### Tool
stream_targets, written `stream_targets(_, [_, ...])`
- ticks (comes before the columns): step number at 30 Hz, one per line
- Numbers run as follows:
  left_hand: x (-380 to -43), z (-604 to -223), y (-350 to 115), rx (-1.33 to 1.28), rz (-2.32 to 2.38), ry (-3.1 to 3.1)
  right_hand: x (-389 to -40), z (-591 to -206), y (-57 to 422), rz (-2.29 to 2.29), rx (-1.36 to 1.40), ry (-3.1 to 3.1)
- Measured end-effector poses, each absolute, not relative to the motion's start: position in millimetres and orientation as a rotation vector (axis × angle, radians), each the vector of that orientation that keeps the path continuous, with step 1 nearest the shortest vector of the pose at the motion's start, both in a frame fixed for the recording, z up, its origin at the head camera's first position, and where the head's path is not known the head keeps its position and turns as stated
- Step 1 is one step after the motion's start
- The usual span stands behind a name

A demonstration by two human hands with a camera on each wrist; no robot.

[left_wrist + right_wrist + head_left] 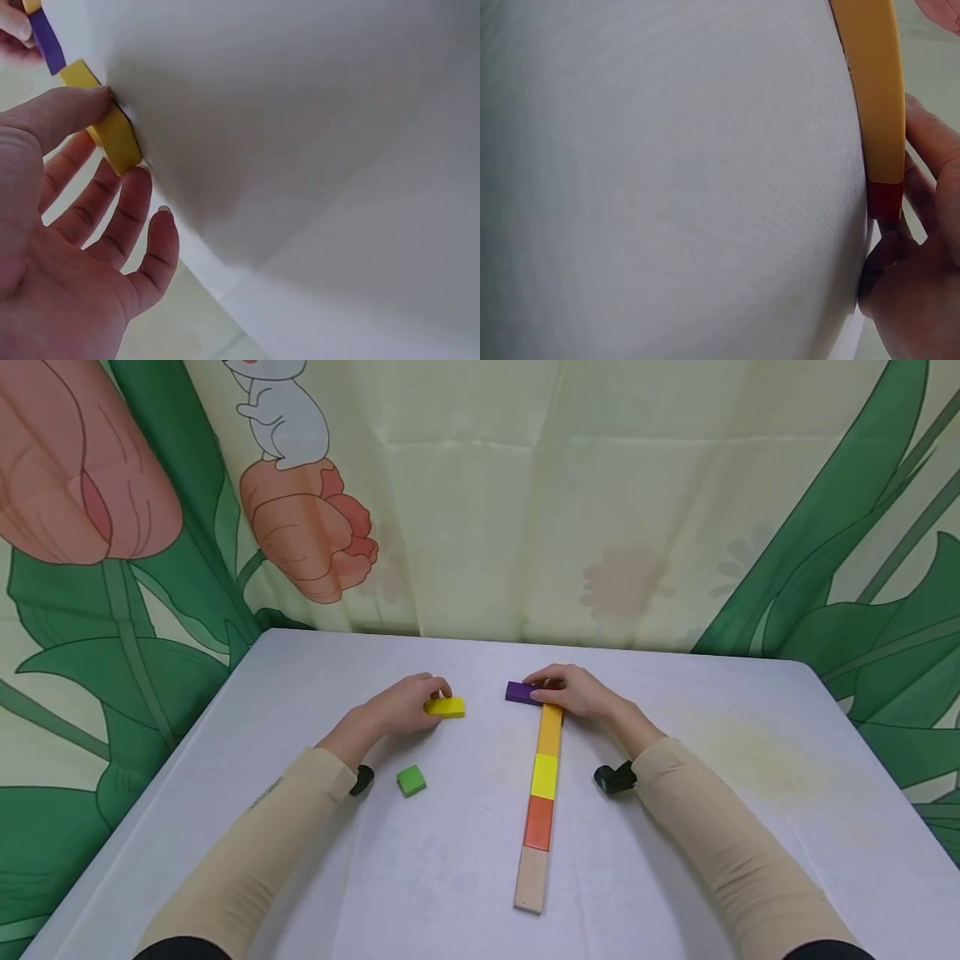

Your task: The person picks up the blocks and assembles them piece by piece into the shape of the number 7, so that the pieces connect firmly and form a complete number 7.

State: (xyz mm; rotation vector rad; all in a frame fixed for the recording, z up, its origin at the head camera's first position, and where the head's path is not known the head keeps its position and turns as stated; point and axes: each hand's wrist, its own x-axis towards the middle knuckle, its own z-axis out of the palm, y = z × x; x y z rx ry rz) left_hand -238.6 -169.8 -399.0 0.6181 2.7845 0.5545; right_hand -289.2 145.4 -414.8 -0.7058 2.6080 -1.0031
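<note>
My left hand (408, 703) pinches a yellow block (449, 707) between thumb and fingers, left of a row of blocks. In the left wrist view the thumb lies across this yellow block (116, 139), with fingertips along its other side. At the far end of the row, my right hand (577, 691) grips a purple block (519, 692) that lies crosswise, thumb on its near side. A dark red block (886, 200) sits by the right fingers, mostly hidden from above. From there an orange-yellow block (551, 730), a yellow one (544, 776), an orange-red one (537, 822) and a plain wooden one (531, 878) run end to end.
A green block (411, 781) lies alone near the left wrist. All the blocks are on a white-covered table (645, 877). Behind its far edge hangs a printed curtain (480, 527). A dark wrist camera (615, 778) shows under the right forearm.
</note>
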Motion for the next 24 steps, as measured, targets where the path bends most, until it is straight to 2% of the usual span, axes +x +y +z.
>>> stream_targets(24, [-281.5, -393.4, -122.9, 0.697, 0.486, 2.768, -289.0, -415.3, 145.8, -1.027, -0.71, 2.606])
